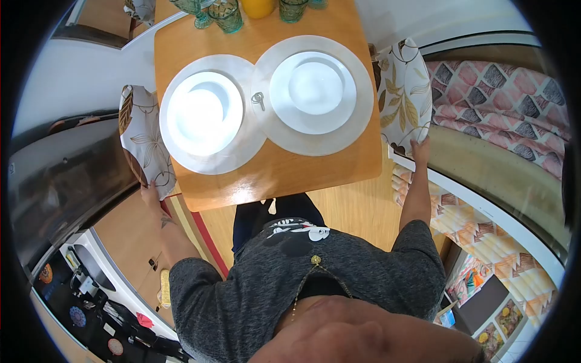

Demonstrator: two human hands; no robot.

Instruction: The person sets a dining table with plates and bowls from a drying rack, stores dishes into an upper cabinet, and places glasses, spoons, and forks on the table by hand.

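My left hand [149, 192] is at the near edge of a chair back [147, 136] in a white cover with brown and gold leaves, left of the wooden table. Its fingers are partly hidden and look closed on that edge. Across the table, my right hand [420, 147] grips the near edge of a second chair back [404, 97] with the same leaf cover. Between the chairs, the table [284, 175] carries a left white plate [233, 121] and a right white plate [342, 115]. Each lies on a pale round placemat, and the mats touch.
A small grey ring-shaped item [258, 100] lies between the plates. Green glasses [226, 17] and an orange container [258, 7] stand at the far edge. A window with a patterned curtain [496, 97] is on the right; a dark glossy screen-like panel [66, 181] is on the left.
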